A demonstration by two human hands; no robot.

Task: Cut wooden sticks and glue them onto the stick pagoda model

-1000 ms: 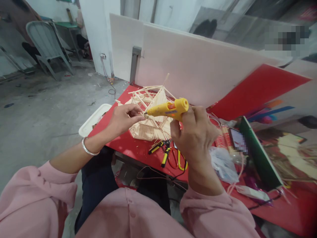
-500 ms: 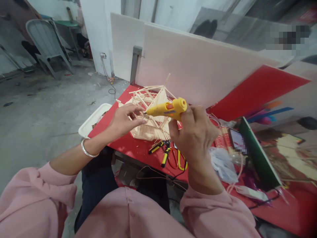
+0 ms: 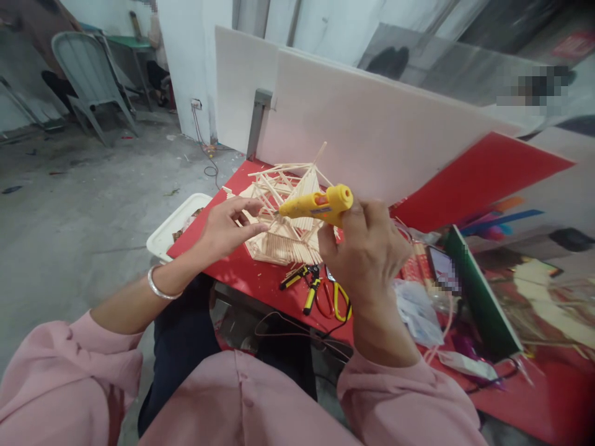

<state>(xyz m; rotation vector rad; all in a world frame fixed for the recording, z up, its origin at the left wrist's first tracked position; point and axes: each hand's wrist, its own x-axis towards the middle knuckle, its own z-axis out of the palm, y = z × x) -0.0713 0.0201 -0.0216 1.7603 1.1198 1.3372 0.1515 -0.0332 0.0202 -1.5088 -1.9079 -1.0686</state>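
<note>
Fingers of the left hand [image 3: 225,226] are parted as I watch through the head camera, with a gap between the tips of thumb and forefinger; I cannot make out anything pinched there. Just to the right of those tips is the dark nozzle of a yellow plastic glue gun [image 3: 318,206], pointing toward them. On the right hand [image 3: 372,248], the fingers are curled round the gun's grip, though I cannot tell how far the trigger is pressed.

Beyond and to the right of the left fingertips, I see a pale, angular structure of thin wooden sticks [image 3: 272,249], with slanting rods rising past the nozzle; whether the nozzle touches it, I cannot tell. It rests on a red tabletop [image 3: 237,275]. Left of the right hand's fingers and nearer the body lie black-and-yellow-handled metal pliers [image 3: 310,301], just beside a tool with red and yellow curved handles [image 3: 338,291]. To the right of those fingers I find a crumpled translucent plastic bag [image 3: 418,313].
</note>
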